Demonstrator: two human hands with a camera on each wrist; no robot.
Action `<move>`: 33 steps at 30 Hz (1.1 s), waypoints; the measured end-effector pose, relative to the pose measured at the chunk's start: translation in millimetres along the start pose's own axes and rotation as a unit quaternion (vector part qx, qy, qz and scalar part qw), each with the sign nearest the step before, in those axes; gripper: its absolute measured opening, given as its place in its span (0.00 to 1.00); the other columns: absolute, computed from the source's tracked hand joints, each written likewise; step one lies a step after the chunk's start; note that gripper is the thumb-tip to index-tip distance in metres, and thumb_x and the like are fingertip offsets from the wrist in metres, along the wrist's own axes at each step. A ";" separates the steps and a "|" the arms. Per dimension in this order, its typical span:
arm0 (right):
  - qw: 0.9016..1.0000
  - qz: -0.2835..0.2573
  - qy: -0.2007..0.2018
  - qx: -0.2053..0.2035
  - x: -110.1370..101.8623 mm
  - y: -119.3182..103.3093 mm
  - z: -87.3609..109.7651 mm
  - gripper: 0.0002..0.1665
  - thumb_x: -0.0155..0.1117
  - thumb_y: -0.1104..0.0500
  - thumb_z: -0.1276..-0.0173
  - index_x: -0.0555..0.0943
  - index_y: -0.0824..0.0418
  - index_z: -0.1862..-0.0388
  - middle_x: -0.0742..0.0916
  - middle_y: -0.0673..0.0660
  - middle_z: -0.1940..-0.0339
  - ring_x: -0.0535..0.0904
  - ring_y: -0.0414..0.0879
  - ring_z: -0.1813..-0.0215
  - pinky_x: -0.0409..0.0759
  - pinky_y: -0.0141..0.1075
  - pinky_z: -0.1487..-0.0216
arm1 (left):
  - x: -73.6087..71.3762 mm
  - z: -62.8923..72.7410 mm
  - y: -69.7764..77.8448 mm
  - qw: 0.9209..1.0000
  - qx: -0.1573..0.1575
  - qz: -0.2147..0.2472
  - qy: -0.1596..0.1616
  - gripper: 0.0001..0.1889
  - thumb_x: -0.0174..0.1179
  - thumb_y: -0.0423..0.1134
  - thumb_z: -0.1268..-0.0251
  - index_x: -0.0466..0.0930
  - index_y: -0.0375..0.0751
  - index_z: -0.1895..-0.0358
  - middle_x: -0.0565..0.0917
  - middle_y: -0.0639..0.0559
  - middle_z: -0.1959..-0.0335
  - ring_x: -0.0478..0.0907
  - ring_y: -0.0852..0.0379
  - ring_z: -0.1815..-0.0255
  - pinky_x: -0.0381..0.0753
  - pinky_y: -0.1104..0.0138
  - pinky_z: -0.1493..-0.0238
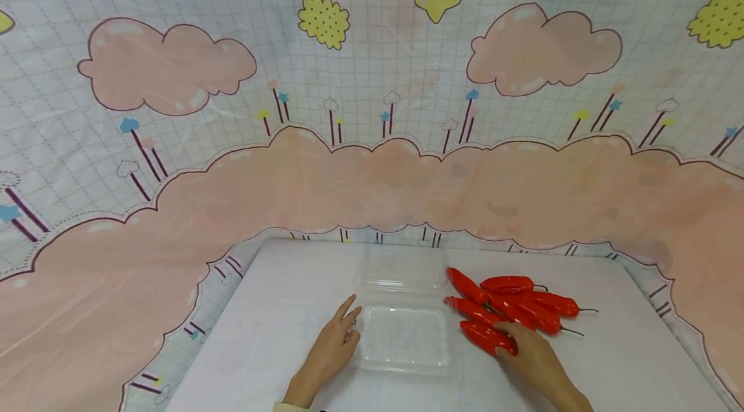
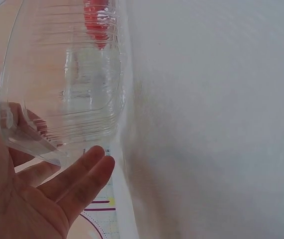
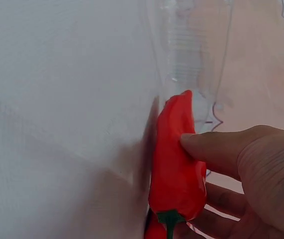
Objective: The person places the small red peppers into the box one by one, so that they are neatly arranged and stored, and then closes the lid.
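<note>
A clear plastic clamshell box (image 1: 405, 338) lies with its lid folded back on the white table. My left hand (image 1: 331, 344) is at the box's left edge, fingers extended; in the left wrist view its thumb shows against the clear wall of the box (image 2: 62, 89). On the right, my right hand (image 1: 531, 357) grips the nearest red chili pepper (image 1: 485, 336). The right wrist view has the thumb pressed on this pepper (image 3: 174, 159), its green stem end toward the camera and the other fingers partly hidden behind it. Several more red peppers (image 1: 535, 312) lie in a pile just beyond.
The box's lid (image 1: 403, 268) lies flat behind its base, left of the peppers. White covering (image 1: 279, 309) spreads over the table. Behind the table hangs a patterned cloth (image 1: 372, 186) with clouds and stars.
</note>
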State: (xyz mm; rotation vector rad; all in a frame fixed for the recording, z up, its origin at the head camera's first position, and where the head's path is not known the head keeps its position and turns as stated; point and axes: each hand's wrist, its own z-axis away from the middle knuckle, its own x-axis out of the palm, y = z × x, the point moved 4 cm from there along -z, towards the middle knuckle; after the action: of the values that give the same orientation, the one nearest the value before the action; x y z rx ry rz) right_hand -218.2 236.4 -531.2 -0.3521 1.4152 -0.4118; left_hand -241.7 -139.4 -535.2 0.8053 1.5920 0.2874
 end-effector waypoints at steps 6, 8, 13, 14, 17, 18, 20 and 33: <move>1.000 -0.002 0.020 -0.014 -9.4 -0.8 1.9 0.31 0.77 0.53 0.47 0.81 0.57 0.42 0.85 0.55 0.48 0.80 0.51 0.48 0.84 0.54 0.48 | 0.7 -0.3 -0.2 1.000 0.001 0.012 0.001 0.24 0.50 0.32 0.33 0.71 0.32 0.33 0.61 0.43 0.23 0.82 0.48 0.43 0.83 0.54 0.47; 0.999 0.000 0.029 -0.023 -12.9 -1.4 2.8 0.31 0.77 0.53 0.47 0.81 0.57 0.43 0.86 0.55 0.49 0.80 0.51 0.49 0.83 0.54 0.48 | 0.5 -0.2 0.2 1.000 0.005 0.013 0.007 0.24 0.51 0.31 0.34 0.71 0.31 0.34 0.62 0.42 0.23 0.82 0.48 0.44 0.83 0.54 0.48; 0.999 0.002 0.042 -0.033 -20.2 -3.9 5.2 0.31 0.77 0.54 0.47 0.81 0.57 0.43 0.86 0.55 0.49 0.79 0.50 0.50 0.83 0.53 0.48 | -0.3 0.4 0.9 1.000 0.010 0.011 0.019 0.24 0.51 0.30 0.36 0.72 0.30 0.35 0.63 0.42 0.24 0.83 0.49 0.46 0.83 0.56 0.50; 0.998 0.003 0.044 -0.036 -21.6 -4.8 5.6 0.31 0.77 0.54 0.47 0.81 0.57 0.43 0.86 0.55 0.49 0.79 0.49 0.50 0.83 0.53 0.48 | -0.4 0.5 1.0 1.000 0.010 0.012 0.020 0.24 0.51 0.30 0.36 0.72 0.30 0.35 0.63 0.42 0.24 0.83 0.50 0.46 0.83 0.56 0.50; 0.997 0.006 0.056 -0.048 -25.5 -7.2 6.7 0.31 0.77 0.55 0.46 0.81 0.57 0.42 0.86 0.55 0.49 0.79 0.49 0.51 0.84 0.52 0.49 | -0.2 0.4 0.8 1.000 0.007 0.010 0.020 0.24 0.51 0.30 0.35 0.72 0.31 0.35 0.63 0.43 0.24 0.83 0.50 0.46 0.83 0.56 0.49; 0.997 0.009 0.061 -0.054 -27.0 -8.3 7.0 0.30 0.77 0.55 0.46 0.81 0.58 0.42 0.86 0.56 0.49 0.79 0.50 0.51 0.84 0.53 0.49 | -0.2 0.4 0.8 1.000 0.008 0.010 0.020 0.24 0.51 0.30 0.35 0.72 0.31 0.35 0.63 0.43 0.24 0.83 0.50 0.46 0.83 0.56 0.49; 0.996 0.013 0.067 -0.063 -29.8 -10.4 7.8 0.30 0.76 0.55 0.46 0.81 0.59 0.43 0.86 0.57 0.49 0.80 0.50 0.51 0.84 0.53 0.49 | -0.1 0.4 0.6 1.000 0.008 0.009 0.019 0.24 0.51 0.30 0.35 0.72 0.31 0.35 0.63 0.43 0.24 0.83 0.50 0.46 0.83 0.56 0.49; 0.991 0.009 0.102 -0.089 -35.2 -24.5 6.0 0.29 0.76 0.57 0.45 0.81 0.57 0.42 0.86 0.57 0.48 0.81 0.52 0.49 0.84 0.53 0.49 | -0.6 -0.4 -0.3 1.000 0.016 0.012 0.014 0.24 0.51 0.29 0.35 0.72 0.30 0.35 0.63 0.40 0.24 0.83 0.48 0.47 0.84 0.57 0.51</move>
State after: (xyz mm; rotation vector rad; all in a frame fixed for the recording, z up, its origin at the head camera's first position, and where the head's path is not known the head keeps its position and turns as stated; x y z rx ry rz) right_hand -217.6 231.6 -488.1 -0.4507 1.6584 -0.3135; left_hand -242.3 -140.0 -534.8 0.8491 1.6177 0.2912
